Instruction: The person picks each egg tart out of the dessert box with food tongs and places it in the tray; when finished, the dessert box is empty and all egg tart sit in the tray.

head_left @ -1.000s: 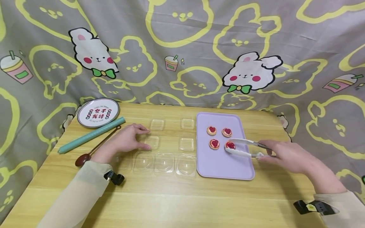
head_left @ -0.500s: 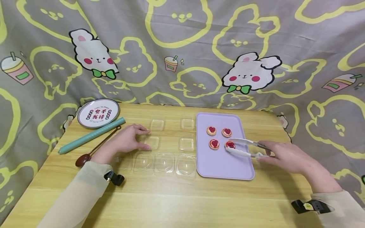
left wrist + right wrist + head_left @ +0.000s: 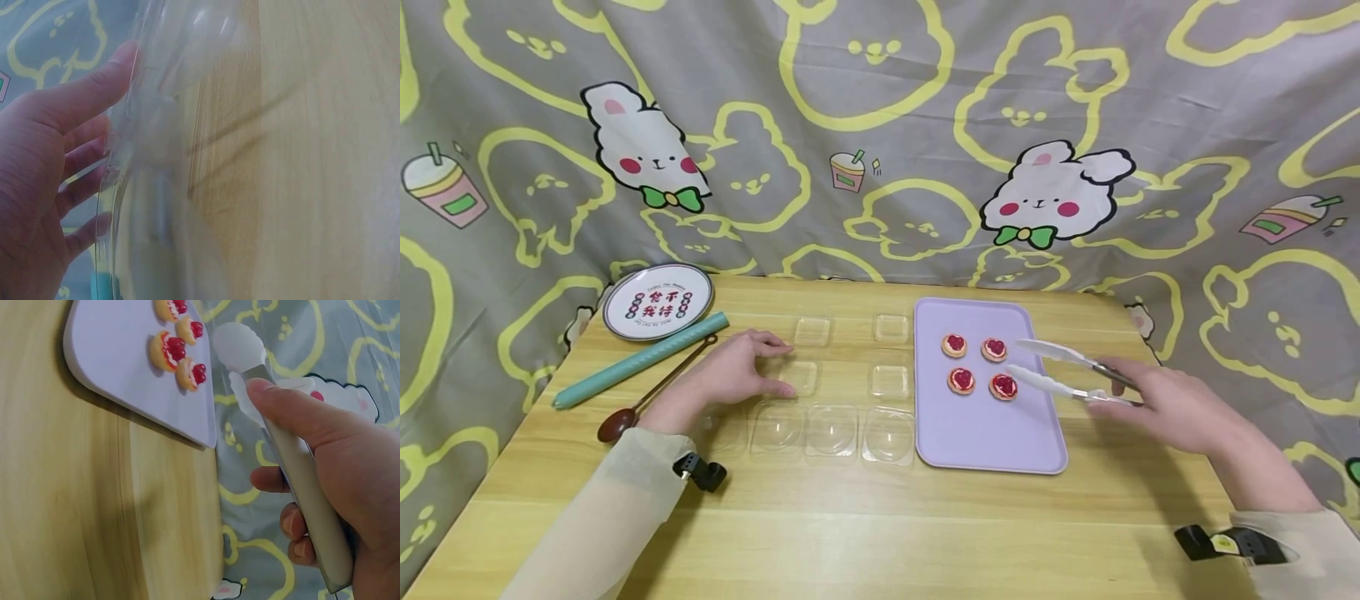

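Note:
My right hand (image 3: pixel 1172 404) grips a pair of food tongs (image 3: pixel 1052 379) with white scalloped tips, their arms apart with nothing between them. The tips hover at the right side of the small red-topped tarts (image 3: pixel 1003 387), which sit on a lilac tray (image 3: pixel 985 442). Seen from the right wrist, the tongs' handle (image 3: pixel 303 487) lies along my palm under the thumb. My left hand (image 3: pixel 733 371) holds a small clear plastic container (image 3: pixel 803 379) by its side, thumb at the near edge and fingers at the far edge. Its clear wall (image 3: pixel 122 156) blurs in the left wrist view.
Other clear containers (image 3: pixel 891 381) stand between hand and tray, with domed lids (image 3: pixel 831 429) in front. A plate (image 3: pixel 658 302), a teal rolling pin (image 3: pixel 640 360) and a brown spoon (image 3: pixel 617 423) lie at the left. A patterned curtain (image 3: pixel 880 142) hangs behind the table.
The tongs have moved right and up, off the near right tart they straddled, and that tart stays on the tray. My left hand has stayed in place.

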The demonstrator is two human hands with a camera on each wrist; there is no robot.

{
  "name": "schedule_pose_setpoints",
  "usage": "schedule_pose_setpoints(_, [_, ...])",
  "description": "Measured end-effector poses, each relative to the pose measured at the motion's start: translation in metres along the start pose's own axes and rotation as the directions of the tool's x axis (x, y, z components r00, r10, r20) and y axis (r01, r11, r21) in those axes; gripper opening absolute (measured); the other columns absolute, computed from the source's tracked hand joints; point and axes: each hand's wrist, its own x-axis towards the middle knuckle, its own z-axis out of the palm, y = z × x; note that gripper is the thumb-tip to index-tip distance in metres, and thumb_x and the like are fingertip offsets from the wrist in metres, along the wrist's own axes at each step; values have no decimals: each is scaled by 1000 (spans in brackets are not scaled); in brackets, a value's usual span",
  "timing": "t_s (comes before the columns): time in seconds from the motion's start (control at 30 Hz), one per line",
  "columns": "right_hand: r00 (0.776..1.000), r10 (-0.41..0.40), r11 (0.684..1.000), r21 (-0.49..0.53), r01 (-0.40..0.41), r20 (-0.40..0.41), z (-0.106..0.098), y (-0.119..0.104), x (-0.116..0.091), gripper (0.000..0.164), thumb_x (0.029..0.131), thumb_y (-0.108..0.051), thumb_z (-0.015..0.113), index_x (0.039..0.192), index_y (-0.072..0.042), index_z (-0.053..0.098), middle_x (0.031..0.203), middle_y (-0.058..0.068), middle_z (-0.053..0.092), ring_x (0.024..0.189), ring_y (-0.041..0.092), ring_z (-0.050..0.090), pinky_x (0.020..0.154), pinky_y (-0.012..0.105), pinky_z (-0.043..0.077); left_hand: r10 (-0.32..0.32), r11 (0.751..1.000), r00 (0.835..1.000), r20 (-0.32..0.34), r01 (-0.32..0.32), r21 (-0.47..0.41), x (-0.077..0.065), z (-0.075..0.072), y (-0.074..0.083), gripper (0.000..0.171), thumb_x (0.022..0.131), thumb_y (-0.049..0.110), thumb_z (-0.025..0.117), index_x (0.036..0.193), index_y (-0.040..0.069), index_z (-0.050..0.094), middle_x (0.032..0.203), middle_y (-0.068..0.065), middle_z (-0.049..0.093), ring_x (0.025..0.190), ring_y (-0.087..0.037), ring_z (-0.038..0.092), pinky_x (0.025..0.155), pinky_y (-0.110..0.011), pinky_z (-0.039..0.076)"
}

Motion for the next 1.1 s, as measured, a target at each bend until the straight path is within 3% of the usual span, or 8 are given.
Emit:
schedule_pose_setpoints(0.27, [994,71,997,26,-69,-86,2,19,-8,54,98,-51,74,137,-19,55,83,-3,54,58,11,42,49,31,32,-16,1000,1000,3,16,-5,0,0,0,82,76,54,94,141,10,69,145,-15,61,136,-41,53,114,-58,42])
schedule_pose_setpoints(0.37, [989,89,996,35,-85,-118,9,29,-8,53,99,-49,73,138,-18,55,93,-2,59,61,10,45,50,31,33,-17,1000,1000,4,17,-4,0,0,-1,82,76,54,94,141,10,69,146,-15,61,137,-41,53,114,-57,42])
schedule_pose_setpoints(0.53, [982,143,988,72,-135,-121,28,50,-7,55,101,-50,70,139,-12,55,93,0,63,71,18,54,56,35,39,-7,1000,1000,3,7,1,-1,-1,0,83,76,55,93,142,10,69,146,-16,61,137,-42,52,114,-58,41])
schedule_pose_setpoints(0.7, [980,175,982,88,-167,-96,47,68,-5,66,101,-52,68,146,-5,52,97,10,64,85,34,63,65,52,51,-6,1000,1000,1,6,0,-1,0,0,83,77,55,92,142,10,68,147,-16,60,138,-42,52,115,-58,41])
schedule_pose_setpoints(0.83, [978,177,978,132,-162,-112,61,76,-5,67,101,-50,69,143,0,54,113,24,66,103,51,64,81,69,50,-4,1000,1000,1,4,6,-1,1,0,84,77,56,92,143,10,68,147,-16,60,138,-42,51,115,-58,40])
schedule_pose_setpoints(0.97, [976,155,976,176,-128,-151,70,80,-4,59,101,-44,71,136,2,59,124,29,63,114,54,60,90,70,46,8,1000,1000,-1,-8,23,-1,0,1,84,77,57,92,144,11,67,148,-15,60,139,-42,51,116,-59,39])
schedule_pose_setpoints(1.1, [975,169,980,128,-152,-140,75,81,-3,62,102,-48,68,139,1,58,123,29,59,113,52,59,86,72,47,28,999,1000,2,-28,36,-3,-1,0,84,78,57,91,144,10,67,147,-16,60,138,-42,51,115,-60,39])
